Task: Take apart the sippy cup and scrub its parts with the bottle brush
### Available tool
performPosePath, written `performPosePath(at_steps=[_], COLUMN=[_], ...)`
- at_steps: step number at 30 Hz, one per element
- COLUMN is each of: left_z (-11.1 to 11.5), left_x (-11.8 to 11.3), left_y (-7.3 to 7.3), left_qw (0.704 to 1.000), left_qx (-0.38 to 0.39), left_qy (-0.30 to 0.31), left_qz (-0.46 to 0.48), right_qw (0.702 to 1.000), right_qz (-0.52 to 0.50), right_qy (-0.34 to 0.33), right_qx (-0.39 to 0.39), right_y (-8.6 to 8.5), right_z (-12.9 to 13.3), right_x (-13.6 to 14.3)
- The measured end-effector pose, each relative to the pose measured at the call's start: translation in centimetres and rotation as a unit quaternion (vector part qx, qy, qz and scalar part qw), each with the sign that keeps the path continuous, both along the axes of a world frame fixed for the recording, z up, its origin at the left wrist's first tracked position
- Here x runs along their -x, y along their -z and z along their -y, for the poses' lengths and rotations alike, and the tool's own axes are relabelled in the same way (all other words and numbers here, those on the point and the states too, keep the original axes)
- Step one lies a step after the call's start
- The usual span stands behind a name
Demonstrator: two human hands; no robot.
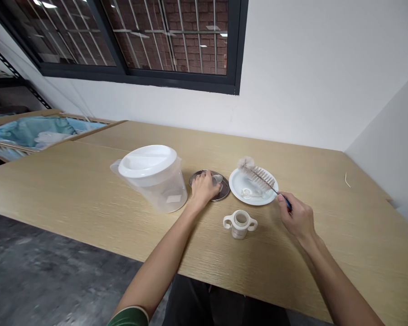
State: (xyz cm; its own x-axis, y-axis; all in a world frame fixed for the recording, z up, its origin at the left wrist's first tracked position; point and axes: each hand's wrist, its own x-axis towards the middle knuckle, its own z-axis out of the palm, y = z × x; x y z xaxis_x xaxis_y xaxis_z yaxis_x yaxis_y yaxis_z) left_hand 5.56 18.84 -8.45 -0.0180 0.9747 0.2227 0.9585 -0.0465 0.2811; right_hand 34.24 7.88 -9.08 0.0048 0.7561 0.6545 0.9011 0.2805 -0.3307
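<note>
My left hand (204,186) is closed around a small clear plastic cap or cup (217,179) over a round metal tray (223,192). Whether the cap touches the tray I cannot tell. My right hand (296,216) grips the dark blue handle of a bottle brush (258,175). The brush's pale bristles are above a white plate (236,192). Small translucent parts, one ring-shaped (246,193), lie in the plate. In front of the plate stands a small baby bottle with two handles (240,224), its top uncovered. Left of the tray is a translucent pitcher (156,183) with a white lid.
The wooden table (115,217) extends to both sides. A basket (47,131) lined with blue cloth is at the far left. A thin pale strip (347,180) lies at the right. Behind the table are a white wall and a barred window (170,36).
</note>
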Motion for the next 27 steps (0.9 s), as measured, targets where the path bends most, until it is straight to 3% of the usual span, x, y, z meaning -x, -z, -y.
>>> performPosePath(at_steps=[12, 27], left_z=[-0.08, -0.22], left_x=[0.06, -0.17], left_y=[0.4, 0.58], left_qw=[0.996, 0.993], left_qx=[-0.035, -0.118], left_qy=[-0.06, 0.024], left_qz=[-0.064, 0.016], right_qw=[1.0, 1.0], right_qz=[0.006, 0.009], right_qy=[0.001, 0.009], right_qx=[-0.003, -0.007], right_y=[0.12, 0.12], right_z=[0.03, 0.03], right_x=[-0.01, -0.03])
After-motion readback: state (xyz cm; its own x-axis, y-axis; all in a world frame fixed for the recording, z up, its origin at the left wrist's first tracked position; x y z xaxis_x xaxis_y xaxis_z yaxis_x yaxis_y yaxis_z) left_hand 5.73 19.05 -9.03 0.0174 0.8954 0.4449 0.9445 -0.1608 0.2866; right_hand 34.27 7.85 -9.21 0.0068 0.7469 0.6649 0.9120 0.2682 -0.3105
